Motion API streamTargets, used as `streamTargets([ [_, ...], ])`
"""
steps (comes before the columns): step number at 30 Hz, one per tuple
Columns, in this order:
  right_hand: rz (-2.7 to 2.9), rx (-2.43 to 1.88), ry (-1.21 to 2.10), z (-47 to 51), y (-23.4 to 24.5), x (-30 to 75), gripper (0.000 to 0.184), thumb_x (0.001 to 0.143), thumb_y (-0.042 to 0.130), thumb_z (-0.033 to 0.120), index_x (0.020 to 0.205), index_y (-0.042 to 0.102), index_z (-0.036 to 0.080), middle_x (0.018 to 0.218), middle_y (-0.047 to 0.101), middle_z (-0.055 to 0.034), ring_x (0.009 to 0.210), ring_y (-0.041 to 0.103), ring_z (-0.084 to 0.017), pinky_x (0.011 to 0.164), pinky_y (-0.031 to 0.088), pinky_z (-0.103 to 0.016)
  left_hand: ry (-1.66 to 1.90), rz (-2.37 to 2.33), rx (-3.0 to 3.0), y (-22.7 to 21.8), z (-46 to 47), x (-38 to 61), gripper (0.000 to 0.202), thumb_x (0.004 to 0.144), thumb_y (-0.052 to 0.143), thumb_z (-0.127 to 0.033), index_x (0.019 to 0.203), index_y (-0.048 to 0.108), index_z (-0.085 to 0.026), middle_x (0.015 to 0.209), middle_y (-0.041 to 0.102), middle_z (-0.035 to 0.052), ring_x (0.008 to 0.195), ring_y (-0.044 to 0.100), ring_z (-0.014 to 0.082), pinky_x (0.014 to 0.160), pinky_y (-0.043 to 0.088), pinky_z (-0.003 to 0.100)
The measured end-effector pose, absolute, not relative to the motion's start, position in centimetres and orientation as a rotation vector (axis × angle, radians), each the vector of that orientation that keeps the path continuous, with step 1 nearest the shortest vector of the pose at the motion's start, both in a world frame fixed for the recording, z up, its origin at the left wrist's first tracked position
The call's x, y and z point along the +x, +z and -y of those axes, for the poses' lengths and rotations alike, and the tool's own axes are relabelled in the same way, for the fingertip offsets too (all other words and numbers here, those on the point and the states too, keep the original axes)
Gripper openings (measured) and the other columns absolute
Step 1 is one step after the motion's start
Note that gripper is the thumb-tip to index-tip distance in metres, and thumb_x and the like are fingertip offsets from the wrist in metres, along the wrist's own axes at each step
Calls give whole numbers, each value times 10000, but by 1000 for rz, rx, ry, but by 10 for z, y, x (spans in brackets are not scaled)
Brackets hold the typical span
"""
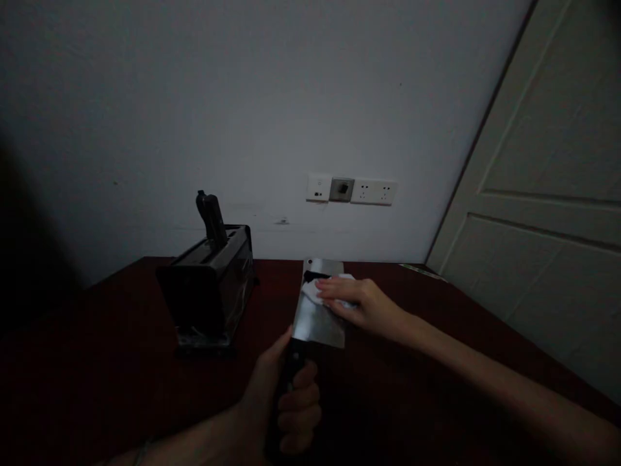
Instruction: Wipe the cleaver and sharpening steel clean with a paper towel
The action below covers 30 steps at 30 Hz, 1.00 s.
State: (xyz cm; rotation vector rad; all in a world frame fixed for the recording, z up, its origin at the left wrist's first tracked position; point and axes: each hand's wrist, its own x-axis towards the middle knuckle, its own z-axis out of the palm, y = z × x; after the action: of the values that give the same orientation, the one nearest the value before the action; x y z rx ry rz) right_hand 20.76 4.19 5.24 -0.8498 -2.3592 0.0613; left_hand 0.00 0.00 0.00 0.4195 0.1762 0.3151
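Nearest the camera, the left hand (291, 404) is closed in a full fist around the dark grip of a cleaver (316, 317), thumb lying up towards the base of the blade and fingers curled under. The broad blade stretches away from that hand, flat side up, low over the dark red table (121, 362). In this dim light I cannot tell whether it rests on the wood or hangs just above it. The right hand (363, 301) comes in from the right and lies across the far half of the blade, fingers stretched nearly flat. It grips nothing and only pins a white tissue (310, 291) against the steel under its fingertips.

Left of the left hand and a little beyond it stands a black knife block (208, 285), with one dark knife handle (211, 217) sticking up from its slots. Beyond the right hand a row of sockets (352, 189) sits on the wall, and a pale door (543, 226) is off to that hand's right.

The work looks like wiping the blade. To do it well, I judge, the left fist needs a firm hold so the blade cannot twist. The tissue should lie flat under the fingers, and the strokes should run along the flat of the blade, with the fingertips clear of the sharp edge
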Motion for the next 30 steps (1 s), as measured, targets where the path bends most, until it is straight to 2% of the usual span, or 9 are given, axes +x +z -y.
streamTargets([
  [6,2316,-997,9,-64,63,233,277,836,504,208,1075,641,176,1139,623,-96,1092,559,-205,960,437,-392,305,-192,452,8,4,-1,649,866,75,-572,477,394,-162,337,217,-42,286,171,67,292,209,173],
  [13,2469,-751,159,-4,47,204,318,812,530,128,1111,615,193,1211,582,-65,1147,513,-159,1014,393,-349,307,-154,417,0,-4,-2,733,802,35,-677,484,442,-157,345,237,-39,284,195,69,289,250,189],
  [17,2401,-836,41,-30,67,218,289,832,521,189,1100,622,233,1193,596,-47,1127,532,-173,1012,388,-399,300,-129,467,5,1,-2,701,841,47,-619,472,428,-159,341,242,-33,283,198,75,290,242,189],
  [21,2320,-954,-109,-64,89,225,265,823,509,179,1041,658,204,1126,635,-74,1079,569,-199,966,430,-409,256,-109,514,8,7,-3,644,873,105,-564,484,423,-161,346,264,-27,288,218,80,306,223,184],
  [26,2449,-778,-108,-37,85,189,275,819,510,149,1055,645,185,1165,612,-84,1111,545,-186,978,415,-395,240,-105,516,9,9,-5,628,873,140,-566,488,427,-161,344,266,-29,293,216,79,314,208,182],
  [30,2590,-695,-40,-18,86,174,261,824,508,128,1044,646,159,1101,649,-87,1113,542,-165,988,412,-351,266,-127,516,13,10,-6,622,870,140,-570,508,440,-163,356,252,-37,300,204,75,307,224,182],
])
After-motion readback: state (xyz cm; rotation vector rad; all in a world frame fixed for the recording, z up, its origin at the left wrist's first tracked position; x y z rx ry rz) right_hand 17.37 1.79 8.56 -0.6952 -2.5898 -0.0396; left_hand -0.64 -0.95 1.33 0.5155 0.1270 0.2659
